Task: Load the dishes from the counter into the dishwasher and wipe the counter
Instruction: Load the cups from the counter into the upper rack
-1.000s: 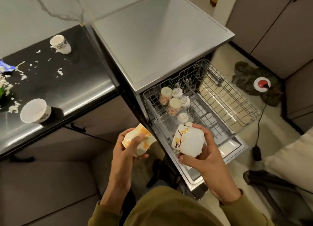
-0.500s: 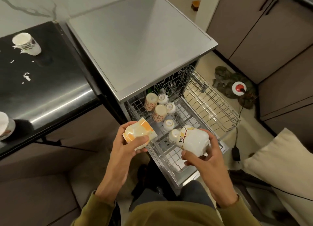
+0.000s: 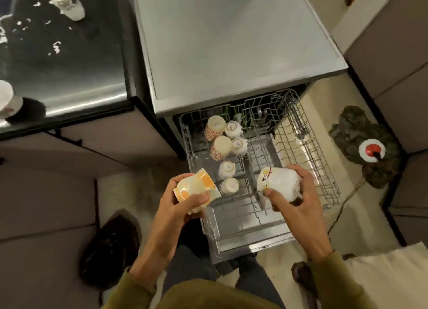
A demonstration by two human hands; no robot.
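The left hand (image 3: 183,207) gripped an orange-patterned cup (image 3: 196,189) and the right hand (image 3: 294,200) a white mug (image 3: 279,185), fingers curled round each, mouths turned down over the rack (image 3: 308,146), likely for draining. At upper left, two cups (image 3: 67,2) waited on the crumb-strewn bench (image 3: 76,72).

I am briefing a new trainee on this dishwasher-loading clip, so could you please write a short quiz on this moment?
1. True or false: both hands hold a cup.
2. How many cups already sit upside down in the rack?
3. Where is the right hand's white cup? A) above the rack B) on the counter C) on the floor

Key
1. True: the left hand grips an orange-patterned cup; the right hand grips the white one.
2. Six.
3. A. Two more cups stand on the black counter.
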